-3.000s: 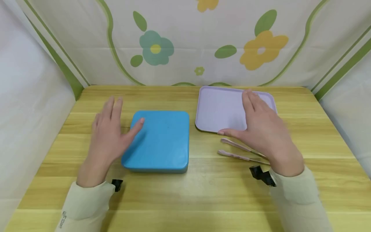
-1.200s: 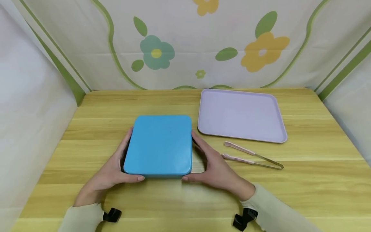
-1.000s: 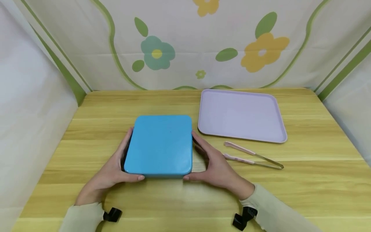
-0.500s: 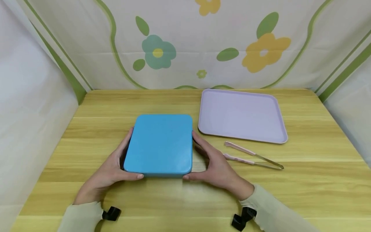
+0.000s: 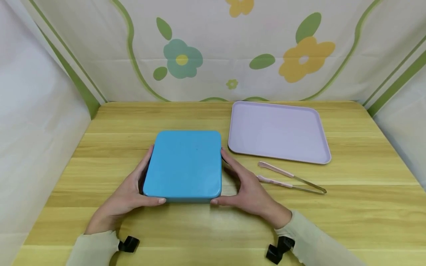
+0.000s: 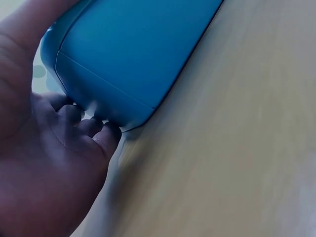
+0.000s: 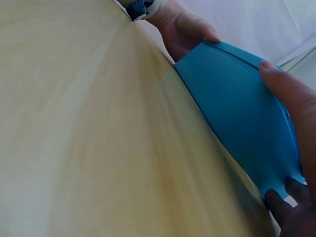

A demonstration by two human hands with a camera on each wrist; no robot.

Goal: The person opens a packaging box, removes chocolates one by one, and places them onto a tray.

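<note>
A square blue box (image 5: 184, 164) with rounded corners lies flat on the wooden table. A seam below its top edge shows in the left wrist view, where the box (image 6: 133, 49) fills the upper part. My left hand (image 5: 124, 197) grips the left side, thumb along the front face and fingers curled against the side. The right hand (image 5: 249, 194) holds the opposite side the same way, its thumb at the front right corner. Both thumbs press near the seam in the right wrist view of the box (image 7: 232, 98). The contents are hidden.
A lilac rectangular tray (image 5: 279, 133) lies at the back right with nothing on it. Between it and my right forearm are tongs (image 5: 293, 176) with pink ends and metal arms, spread apart. A flowered cloth (image 5: 213, 48) hangs behind the table (image 5: 213, 236).
Three seconds ago both hands hovered apart, the left over the box's left edge and the right over the tray and tongs. They have since closed in on the box's sides and stayed there.
</note>
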